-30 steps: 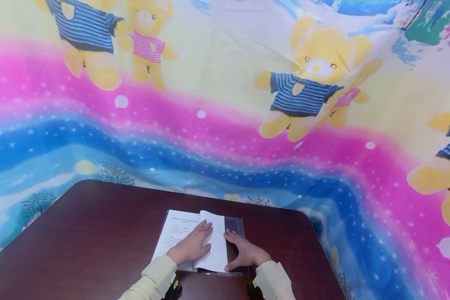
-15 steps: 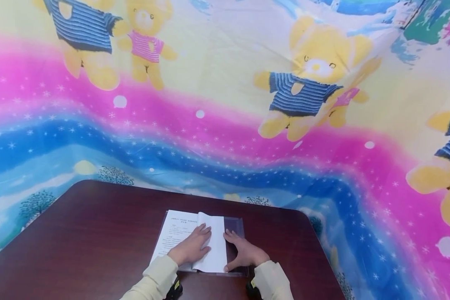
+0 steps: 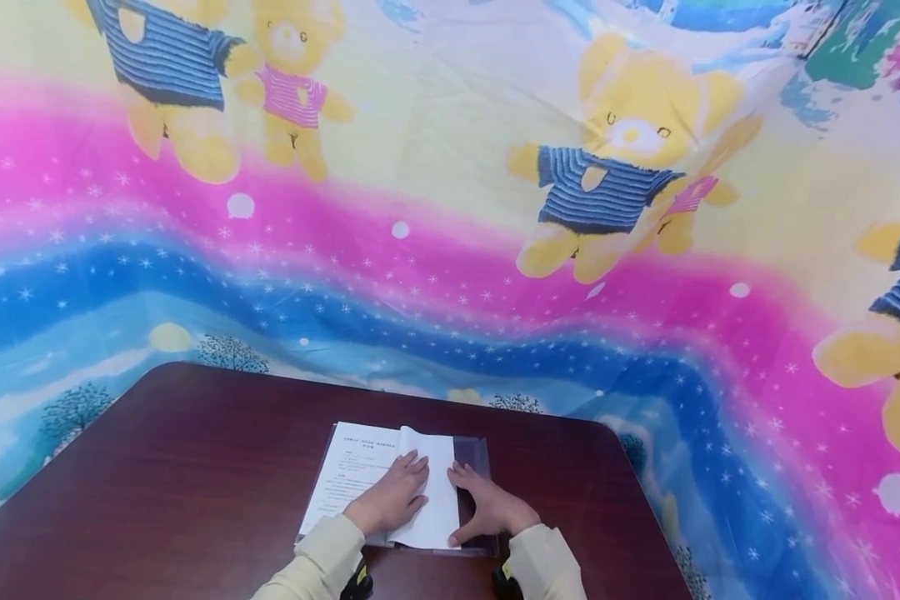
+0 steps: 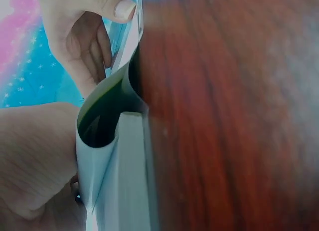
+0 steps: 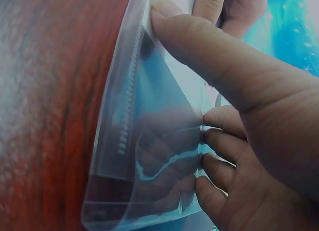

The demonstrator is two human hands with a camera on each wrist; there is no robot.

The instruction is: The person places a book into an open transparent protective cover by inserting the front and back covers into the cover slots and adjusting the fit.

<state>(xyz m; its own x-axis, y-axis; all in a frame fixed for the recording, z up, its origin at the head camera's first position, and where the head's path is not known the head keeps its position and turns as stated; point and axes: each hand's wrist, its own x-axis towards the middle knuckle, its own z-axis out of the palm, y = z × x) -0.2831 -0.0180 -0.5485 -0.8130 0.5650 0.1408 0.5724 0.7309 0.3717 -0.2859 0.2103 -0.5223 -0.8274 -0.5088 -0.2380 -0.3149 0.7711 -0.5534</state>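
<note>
left hand (image 3: 390,500): straight fingers pressing the page (image 3: 438,510) beneath
right hand (image 3: 492,503): i'm seeing spread fingers touching the page's edge
plastic cover (image 3: 472,450): showing beneath right fingers
table (image 3: 187,467): stretching wide beyond fingertips

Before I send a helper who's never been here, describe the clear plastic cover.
On the dark brown table lies an open booklet. The clear plastic cover juts past its right page, by the right hand, transparent, unlike that white page.
</note>
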